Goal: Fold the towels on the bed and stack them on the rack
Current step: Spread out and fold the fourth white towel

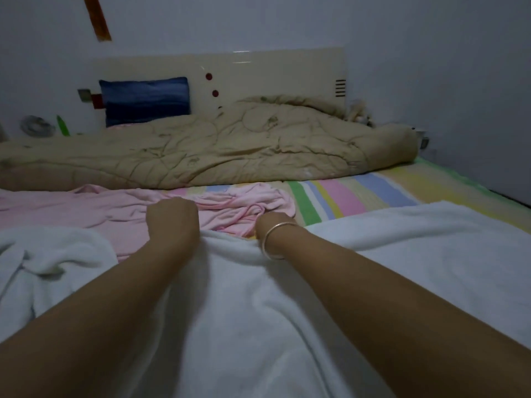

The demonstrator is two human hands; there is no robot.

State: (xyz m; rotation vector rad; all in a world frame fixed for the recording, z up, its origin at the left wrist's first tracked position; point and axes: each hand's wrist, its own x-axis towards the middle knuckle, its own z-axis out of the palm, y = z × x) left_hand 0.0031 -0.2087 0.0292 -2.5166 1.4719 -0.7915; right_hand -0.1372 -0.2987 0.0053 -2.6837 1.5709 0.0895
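A large white towel point(235, 305) lies spread over the near part of the bed, under both my forearms. My left hand point(171, 218) is curled shut at its far edge, and my right hand point(268, 222), with a metal bangle on the wrist, is bent down at the same edge; both seem to pinch the white cloth. Just beyond lies a crumpled pink towel point(115, 214). Another bunched white towel point(48, 259) sits at the left. No rack is in view.
A tan quilt point(230, 147) is rolled across the bed behind the towels. A blue pillow point(145, 100) leans on the cream headboard point(258, 70). The striped sheet point(359, 193) shows at the right, close to the wall.
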